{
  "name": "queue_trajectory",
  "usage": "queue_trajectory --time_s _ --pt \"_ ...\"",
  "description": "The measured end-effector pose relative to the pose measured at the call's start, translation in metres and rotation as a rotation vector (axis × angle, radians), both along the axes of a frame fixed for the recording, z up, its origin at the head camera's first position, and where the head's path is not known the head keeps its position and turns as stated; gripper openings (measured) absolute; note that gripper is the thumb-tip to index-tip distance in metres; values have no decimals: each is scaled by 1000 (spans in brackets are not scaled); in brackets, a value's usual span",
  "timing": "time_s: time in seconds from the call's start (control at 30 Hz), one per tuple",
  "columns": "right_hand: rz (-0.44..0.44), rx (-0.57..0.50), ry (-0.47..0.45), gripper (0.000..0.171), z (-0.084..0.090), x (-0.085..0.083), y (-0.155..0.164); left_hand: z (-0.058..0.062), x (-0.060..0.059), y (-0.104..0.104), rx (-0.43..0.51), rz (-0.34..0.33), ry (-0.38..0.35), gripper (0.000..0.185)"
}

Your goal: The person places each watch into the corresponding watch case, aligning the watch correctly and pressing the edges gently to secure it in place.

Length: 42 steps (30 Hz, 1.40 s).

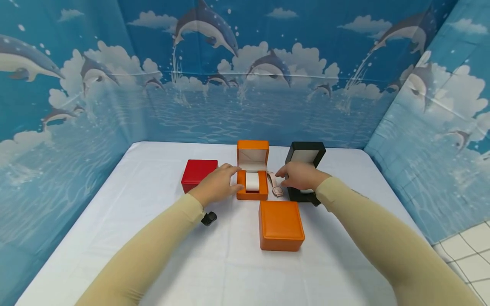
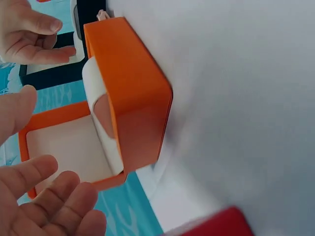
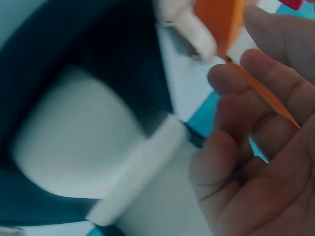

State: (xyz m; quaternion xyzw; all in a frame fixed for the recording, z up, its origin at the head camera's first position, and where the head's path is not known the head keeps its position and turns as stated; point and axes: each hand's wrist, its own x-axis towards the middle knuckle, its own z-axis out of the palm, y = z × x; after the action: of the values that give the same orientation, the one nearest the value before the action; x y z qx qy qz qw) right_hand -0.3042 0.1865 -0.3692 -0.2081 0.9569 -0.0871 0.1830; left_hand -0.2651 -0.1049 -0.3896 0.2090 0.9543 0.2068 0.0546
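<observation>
An orange watch box (image 1: 252,196) stands with its lid raised and a white cushion (image 1: 252,182) inside. My left hand (image 1: 219,183) is at its left side, fingers loosely spread and holding nothing; whether they touch the box I cannot tell. Between this box and a black watch box (image 1: 300,196) lies a watch with a pale pink strap (image 1: 277,191). Over the black box, whose lid is also up, hovers my right hand (image 1: 302,175). Its fingers are loosely bent around nothing in the right wrist view, near the watch strap (image 3: 195,37). A white cushion (image 3: 78,137) fills the black box.
A closed red box (image 1: 199,171) sits left of the orange one, partly behind my left hand. Nearer to me, a closed orange box (image 1: 282,221) rests on the white tablecloth (image 1: 229,272). Dolphin-print curtains (image 1: 245,106) enclose the table's back and sides.
</observation>
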Motion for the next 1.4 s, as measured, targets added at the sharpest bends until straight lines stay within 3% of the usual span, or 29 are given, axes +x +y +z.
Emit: queue_trajectory --time_s 0.2,0.43,0.83,1.1,1.4 --pt "7 -47 44 42 -18 6 10 -8 -5 14 1 36 -28 67" --pt "-14 -25 77 46 -32 10 10 -12 -10 28 -8 57 -30 66" --pt "4 27 126 41 -41 14 2 -26 -19 41 -57 67 -17 65" --pt "19 44 174 37 -45 15 -2 -30 -23 42 -62 73 -7 62" --pt "-44 16 167 36 -48 16 -2 -33 -26 44 -61 91 -13 66"
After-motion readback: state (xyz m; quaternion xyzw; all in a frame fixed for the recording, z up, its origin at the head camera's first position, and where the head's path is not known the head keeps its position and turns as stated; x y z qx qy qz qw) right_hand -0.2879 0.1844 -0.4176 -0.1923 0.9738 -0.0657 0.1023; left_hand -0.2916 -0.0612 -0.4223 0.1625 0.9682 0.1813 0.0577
